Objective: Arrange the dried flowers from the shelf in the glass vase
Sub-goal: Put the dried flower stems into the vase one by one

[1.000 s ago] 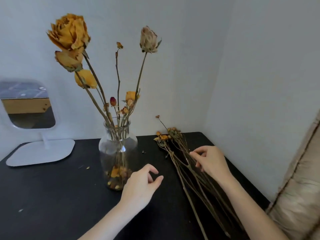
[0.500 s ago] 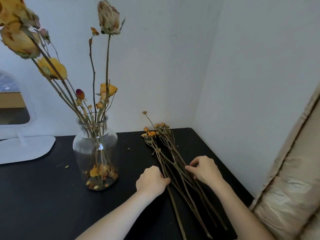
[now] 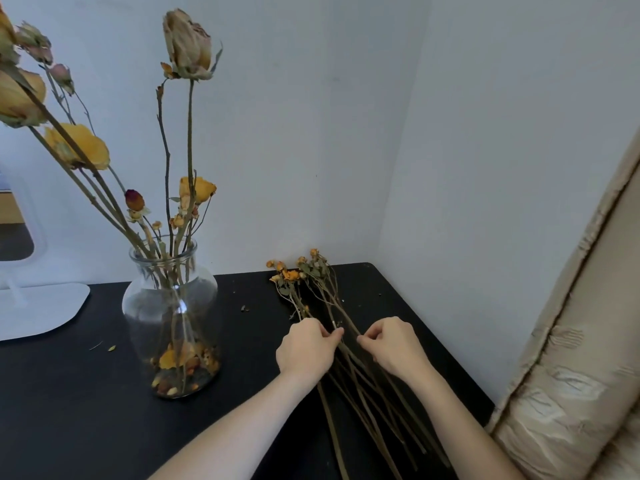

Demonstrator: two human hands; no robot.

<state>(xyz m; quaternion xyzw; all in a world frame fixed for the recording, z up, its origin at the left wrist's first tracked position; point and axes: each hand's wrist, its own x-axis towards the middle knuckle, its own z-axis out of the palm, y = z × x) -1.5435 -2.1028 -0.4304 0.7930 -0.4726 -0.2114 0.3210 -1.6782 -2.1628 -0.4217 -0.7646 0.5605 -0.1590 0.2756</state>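
A clear glass vase (image 3: 169, 320) stands on the black shelf top (image 3: 86, 393), left of centre, with several dried yellow and pale roses (image 3: 188, 46) rising from it and loose petals at its bottom. A bundle of dried flower stems (image 3: 313, 289) with small orange heads lies flat near the corner on the right. My left hand (image 3: 306, 348) and my right hand (image 3: 393, 342) both rest on the middle of that bundle, fingers pinched around stems, the fingertips close together.
A white mirror on a flat white base (image 3: 38, 306) stands at the far left. Two white walls meet in a corner (image 3: 391, 202) behind the bundle. A beige quilted cushion (image 3: 571, 375) lies past the shelf's right edge. Petal crumbs (image 3: 245, 308) dot the surface.
My left hand moved right from beside the vase onto the stem bundle and closed on it. My right hand stayed on the stems. The view shifted right, pushing the vase leftward in the frame.
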